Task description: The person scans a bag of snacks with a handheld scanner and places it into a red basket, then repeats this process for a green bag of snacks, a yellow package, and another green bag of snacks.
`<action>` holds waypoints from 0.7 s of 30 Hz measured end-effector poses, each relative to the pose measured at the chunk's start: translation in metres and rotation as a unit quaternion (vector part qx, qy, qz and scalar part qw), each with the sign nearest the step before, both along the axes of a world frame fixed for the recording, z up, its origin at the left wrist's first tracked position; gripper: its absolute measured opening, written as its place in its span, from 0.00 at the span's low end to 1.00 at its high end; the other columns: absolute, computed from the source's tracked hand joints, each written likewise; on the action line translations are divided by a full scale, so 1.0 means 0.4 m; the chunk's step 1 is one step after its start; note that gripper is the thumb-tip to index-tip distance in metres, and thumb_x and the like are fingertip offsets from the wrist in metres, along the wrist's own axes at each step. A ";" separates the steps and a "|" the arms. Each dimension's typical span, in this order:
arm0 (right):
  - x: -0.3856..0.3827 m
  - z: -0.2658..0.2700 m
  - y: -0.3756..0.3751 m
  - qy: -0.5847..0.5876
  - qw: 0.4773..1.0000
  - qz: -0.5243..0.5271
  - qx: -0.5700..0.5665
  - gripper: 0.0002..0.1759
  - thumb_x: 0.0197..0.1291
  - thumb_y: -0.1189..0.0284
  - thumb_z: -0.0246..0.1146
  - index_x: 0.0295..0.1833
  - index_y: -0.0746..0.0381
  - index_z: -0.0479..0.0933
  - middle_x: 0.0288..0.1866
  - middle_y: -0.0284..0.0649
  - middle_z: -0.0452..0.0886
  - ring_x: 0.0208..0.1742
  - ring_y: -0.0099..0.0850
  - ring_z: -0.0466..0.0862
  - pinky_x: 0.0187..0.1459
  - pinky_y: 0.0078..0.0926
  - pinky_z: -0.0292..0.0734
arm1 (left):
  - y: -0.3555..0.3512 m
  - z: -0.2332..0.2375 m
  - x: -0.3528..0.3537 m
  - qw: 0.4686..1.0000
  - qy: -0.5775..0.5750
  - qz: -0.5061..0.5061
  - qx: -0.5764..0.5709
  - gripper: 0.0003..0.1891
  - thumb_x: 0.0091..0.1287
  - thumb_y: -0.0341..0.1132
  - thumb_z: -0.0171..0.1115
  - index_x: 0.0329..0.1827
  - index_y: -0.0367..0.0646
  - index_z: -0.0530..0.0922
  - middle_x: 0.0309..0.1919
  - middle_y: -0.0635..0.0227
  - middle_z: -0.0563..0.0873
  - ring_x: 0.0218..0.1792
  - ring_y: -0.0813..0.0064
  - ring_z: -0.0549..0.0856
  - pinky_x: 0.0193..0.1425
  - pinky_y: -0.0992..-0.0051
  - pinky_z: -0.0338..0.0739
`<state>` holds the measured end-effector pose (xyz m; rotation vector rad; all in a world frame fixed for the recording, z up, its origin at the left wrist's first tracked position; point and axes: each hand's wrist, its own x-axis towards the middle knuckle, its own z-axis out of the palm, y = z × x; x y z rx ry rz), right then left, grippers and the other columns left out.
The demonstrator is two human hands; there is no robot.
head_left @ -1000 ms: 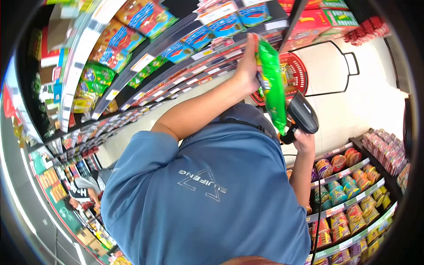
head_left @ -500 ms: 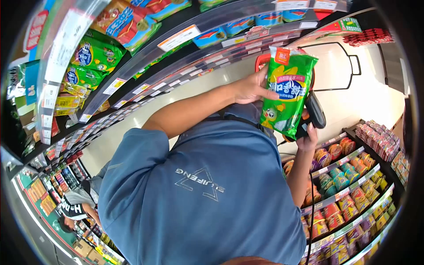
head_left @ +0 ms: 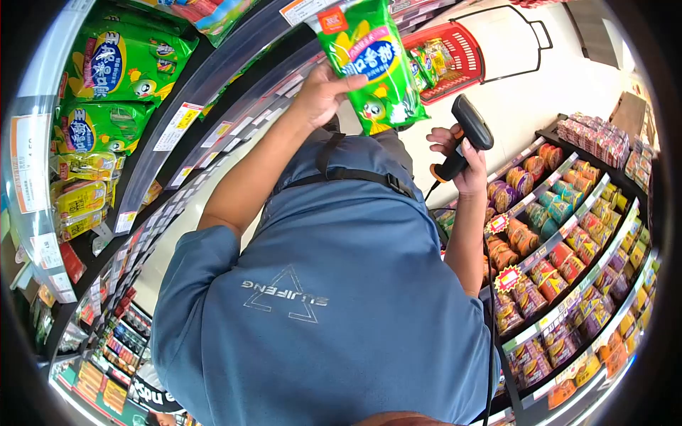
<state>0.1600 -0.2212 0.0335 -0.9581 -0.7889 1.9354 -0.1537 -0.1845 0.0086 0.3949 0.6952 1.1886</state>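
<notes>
My left hand (head_left: 321, 96) grips a green snack bag (head_left: 373, 67) at its lower left edge, thumb across the front. Corn pictures, white lettering and an orange corner label mark the bag, which is tilted beside the shelf edge. In my right hand (head_left: 462, 160) is a black barcode scanner (head_left: 472, 124) with orange trim, its head pointing up and its cable running down. A gap separates scanner and bag. Similar green bags (head_left: 106, 64) lie on the shelf at left.
A red shopping basket (head_left: 465, 60) holding several packets stands on the floor past my hands. Shelf rails with price tags (head_left: 177, 126) curve along the left. At right is a tiered rack of packaged snacks (head_left: 547, 280). Another person (head_left: 153, 390) is partly visible lower left.
The bag has moved left and up in view, away from the scanner. The scanner, previously partly behind the bag, now shows fully. The view has also shifted, revealing more of the basket.
</notes>
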 end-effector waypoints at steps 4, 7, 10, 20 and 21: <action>0.001 -0.002 -0.040 -0.009 0.999 -0.032 -0.003 0.20 0.65 0.65 0.60 0.55 0.68 0.69 0.50 0.60 0.80 0.53 0.48 0.83 0.53 0.42 0.79 | 0.005 -0.001 -0.041 1.000 0.012 0.020 0.011 0.21 0.60 0.23 0.69 0.56 0.41 0.75 0.50 0.66 0.85 0.52 0.72 0.83 0.61 0.69 0.77; 0.001 -0.008 -0.055 -0.024 0.999 -0.025 -0.009 0.20 0.64 0.65 0.60 0.54 0.68 0.69 0.50 0.59 0.80 0.52 0.47 0.83 0.53 0.41 0.79 | -0.001 0.001 -0.067 0.999 0.033 0.036 0.011 0.21 0.60 0.23 0.70 0.56 0.41 0.75 0.50 0.65 0.85 0.52 0.71 0.84 0.59 0.69 0.79; -0.010 -0.010 -0.050 -0.030 0.999 -0.010 -0.007 0.19 0.65 0.66 0.60 0.54 0.68 0.69 0.49 0.58 0.80 0.51 0.46 0.83 0.52 0.40 0.79 | -0.012 0.000 -0.089 0.997 0.053 0.051 0.007 0.21 0.59 0.25 0.71 0.55 0.39 0.75 0.49 0.64 0.85 0.50 0.72 0.84 0.58 0.70 0.79; -0.037 -0.005 -0.035 -0.054 0.998 0.006 -0.003 0.17 0.66 0.67 0.60 0.54 0.68 0.71 0.47 0.55 0.82 0.50 0.43 0.84 0.51 0.38 0.78 | -0.048 -0.007 -0.129 0.992 0.106 0.073 0.008 0.22 0.59 0.23 0.70 0.56 0.36 0.74 0.48 0.64 0.84 0.49 0.73 0.84 0.57 0.70 0.78; -0.038 -0.008 -0.038 -0.061 0.998 0.003 -0.004 0.17 0.66 0.67 0.60 0.54 0.68 0.71 0.47 0.55 0.82 0.49 0.42 0.84 0.51 0.37 0.78 | -0.052 -0.018 -0.139 0.989 0.116 0.090 0.004 0.23 0.59 0.23 0.70 0.57 0.36 0.73 0.48 0.64 0.84 0.48 0.73 0.84 0.58 0.70 0.78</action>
